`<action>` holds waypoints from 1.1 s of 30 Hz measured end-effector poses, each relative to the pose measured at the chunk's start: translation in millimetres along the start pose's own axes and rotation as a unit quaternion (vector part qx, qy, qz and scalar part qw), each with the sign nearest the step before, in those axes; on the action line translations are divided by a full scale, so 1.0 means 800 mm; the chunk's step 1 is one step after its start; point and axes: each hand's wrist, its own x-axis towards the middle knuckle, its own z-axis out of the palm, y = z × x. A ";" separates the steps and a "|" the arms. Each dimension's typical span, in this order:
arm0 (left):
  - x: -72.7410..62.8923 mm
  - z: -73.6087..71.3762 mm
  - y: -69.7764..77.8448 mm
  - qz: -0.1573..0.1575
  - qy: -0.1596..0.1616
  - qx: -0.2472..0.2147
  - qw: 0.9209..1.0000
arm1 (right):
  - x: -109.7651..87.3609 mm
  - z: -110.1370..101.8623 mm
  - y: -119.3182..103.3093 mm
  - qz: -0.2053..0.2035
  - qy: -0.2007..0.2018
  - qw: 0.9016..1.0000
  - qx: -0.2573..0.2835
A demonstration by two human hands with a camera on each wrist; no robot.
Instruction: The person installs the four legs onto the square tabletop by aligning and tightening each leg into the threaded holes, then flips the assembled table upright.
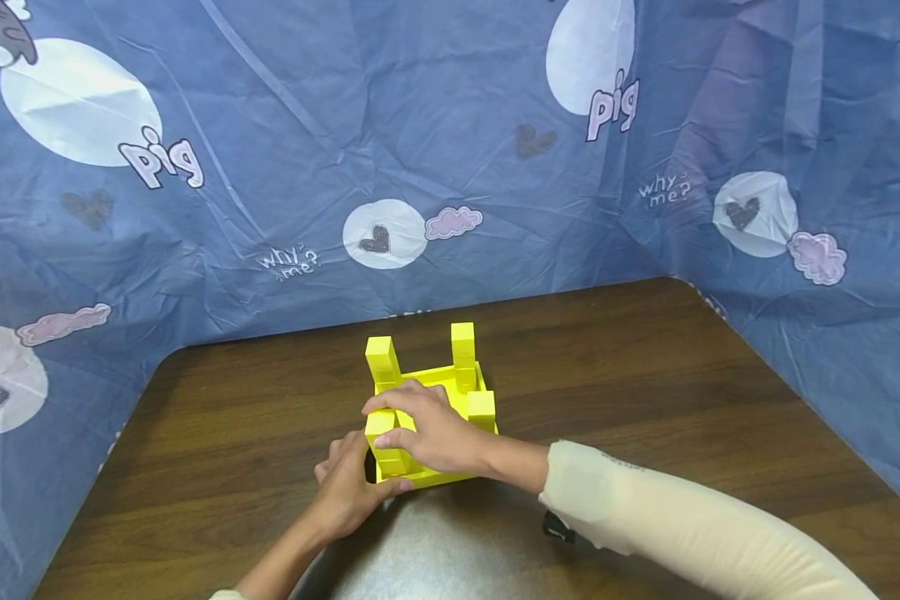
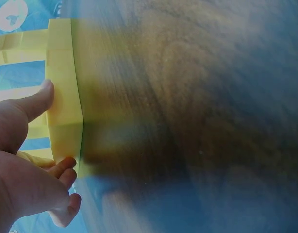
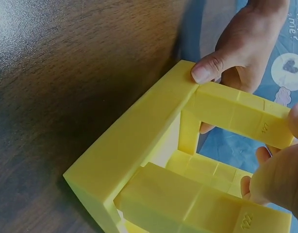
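Note:
A yellow plastic frame (image 1: pixel 442 479), like a small upturned table with a square rimmed base and several upright block legs, stands on the wooden table. My left hand (image 1: pixel 345 492) holds its near left corner, thumb on the front wall and fingers round the left side. My right hand (image 1: pixel 438 429) reaches over the base and grips the top of the near left leg (image 1: pixel 379 423) between thumb and fingers. In the right wrist view that leg bears the number 127, and a nearer leg (image 3: pixel 188 204) bears 122. My right hand hides part of the base in the head view.
The dark brown wooden table (image 1: pixel 645 375) has rounded far corners. A blue printed cloth (image 1: pixel 450 125) hangs behind it and along both sides. A shiny patch of light (image 1: pixel 435 542) lies at the near edge, and a small black item (image 1: pixel 558 527) shows under the right sleeve.

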 end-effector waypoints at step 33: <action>-0.005 -0.059 0.000 0.013 -0.066 -0.001 0.998 | -0.009 -0.071 -0.029 -0.052 0.019 0.990 -0.130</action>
